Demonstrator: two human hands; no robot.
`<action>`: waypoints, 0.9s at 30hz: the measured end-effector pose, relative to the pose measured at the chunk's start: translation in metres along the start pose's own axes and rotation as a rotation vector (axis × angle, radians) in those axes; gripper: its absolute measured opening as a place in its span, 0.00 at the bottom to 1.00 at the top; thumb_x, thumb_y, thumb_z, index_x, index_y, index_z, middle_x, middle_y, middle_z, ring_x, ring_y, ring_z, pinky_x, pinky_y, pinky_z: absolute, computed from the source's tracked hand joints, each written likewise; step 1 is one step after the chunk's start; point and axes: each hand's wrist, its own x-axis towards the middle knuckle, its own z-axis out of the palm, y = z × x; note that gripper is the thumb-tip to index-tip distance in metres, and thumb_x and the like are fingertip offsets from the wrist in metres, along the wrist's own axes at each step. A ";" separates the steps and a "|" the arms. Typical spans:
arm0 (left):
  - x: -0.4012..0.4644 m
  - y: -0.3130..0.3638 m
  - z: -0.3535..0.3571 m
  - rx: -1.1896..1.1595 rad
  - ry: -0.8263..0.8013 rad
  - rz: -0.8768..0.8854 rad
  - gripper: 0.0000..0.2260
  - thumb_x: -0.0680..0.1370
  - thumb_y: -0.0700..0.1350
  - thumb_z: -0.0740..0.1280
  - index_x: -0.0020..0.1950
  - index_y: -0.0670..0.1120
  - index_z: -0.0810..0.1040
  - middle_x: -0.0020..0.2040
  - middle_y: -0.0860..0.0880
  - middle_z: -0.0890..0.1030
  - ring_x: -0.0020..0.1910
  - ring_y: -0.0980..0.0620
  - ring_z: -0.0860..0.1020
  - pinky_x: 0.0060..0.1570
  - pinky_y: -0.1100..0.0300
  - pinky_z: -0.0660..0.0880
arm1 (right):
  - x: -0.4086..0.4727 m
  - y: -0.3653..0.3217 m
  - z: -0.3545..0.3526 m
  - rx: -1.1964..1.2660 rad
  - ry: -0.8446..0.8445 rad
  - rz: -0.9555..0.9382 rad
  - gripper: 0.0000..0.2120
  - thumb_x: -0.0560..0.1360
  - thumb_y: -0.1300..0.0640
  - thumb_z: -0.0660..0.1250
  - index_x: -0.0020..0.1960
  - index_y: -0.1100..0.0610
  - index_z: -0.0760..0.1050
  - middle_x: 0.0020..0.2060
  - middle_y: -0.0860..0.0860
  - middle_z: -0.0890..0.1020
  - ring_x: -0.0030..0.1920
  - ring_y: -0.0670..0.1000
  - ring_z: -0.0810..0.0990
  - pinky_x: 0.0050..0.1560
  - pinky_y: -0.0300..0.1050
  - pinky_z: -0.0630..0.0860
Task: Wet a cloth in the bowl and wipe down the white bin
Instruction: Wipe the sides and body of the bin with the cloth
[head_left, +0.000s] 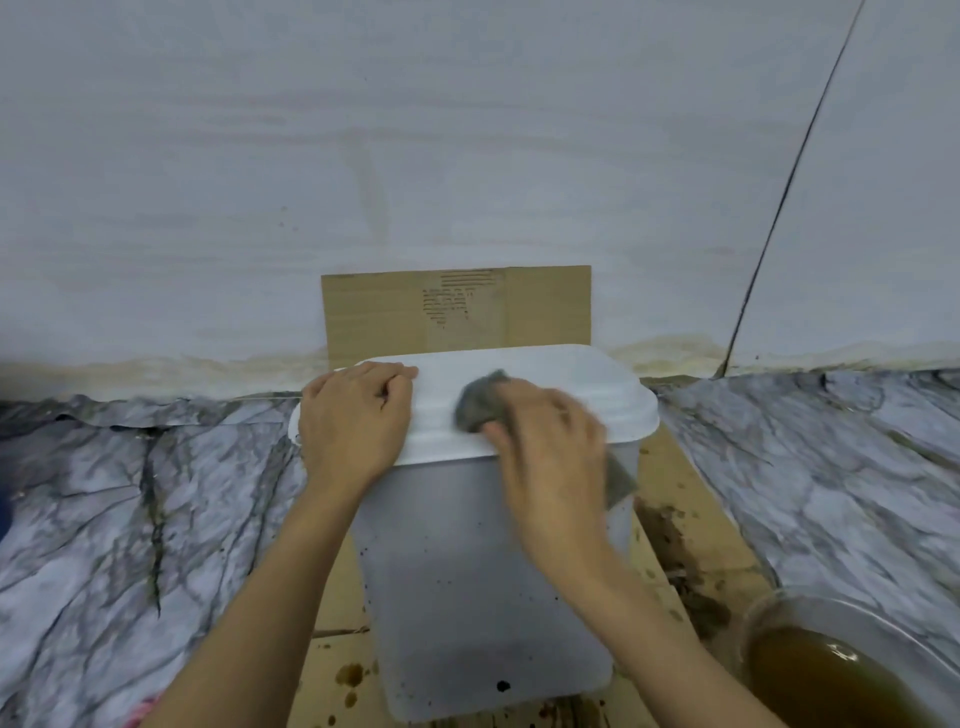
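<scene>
Right hand motion-blurred, fingers indistinct; most of grey cloth hidden under it. Bowl cut off by bottom-right edge. Left hand covers bin lid's left corner. Cardboard print too small to read.

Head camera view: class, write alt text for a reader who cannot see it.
A person's right hand presses a grey cloth on the lid of a white bin, while the left hand rests on the lid's left side. The bin stands on stained cardboard; a bowl of brown water sits at lower right.
</scene>
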 end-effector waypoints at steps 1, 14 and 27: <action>0.000 0.001 -0.001 -0.027 0.001 -0.006 0.18 0.77 0.49 0.55 0.52 0.51 0.84 0.56 0.52 0.83 0.57 0.50 0.78 0.67 0.50 0.64 | -0.001 -0.004 0.009 -0.119 -0.058 -0.087 0.19 0.76 0.48 0.57 0.62 0.54 0.77 0.58 0.51 0.81 0.59 0.56 0.78 0.57 0.48 0.71; 0.025 -0.004 0.015 -0.013 -0.012 -0.114 0.18 0.79 0.49 0.57 0.40 0.41 0.82 0.37 0.41 0.82 0.38 0.41 0.75 0.49 0.55 0.69 | -0.098 0.096 0.063 -0.204 -0.126 0.103 0.27 0.82 0.45 0.40 0.78 0.54 0.44 0.76 0.55 0.53 0.77 0.55 0.41 0.73 0.61 0.54; 0.041 -0.015 0.025 0.052 -0.041 -0.068 0.17 0.78 0.53 0.55 0.36 0.48 0.77 0.36 0.41 0.82 0.37 0.41 0.75 0.42 0.58 0.65 | -0.075 0.023 0.101 -0.223 -0.111 -0.081 0.28 0.80 0.46 0.53 0.75 0.55 0.53 0.73 0.51 0.58 0.75 0.56 0.52 0.72 0.58 0.45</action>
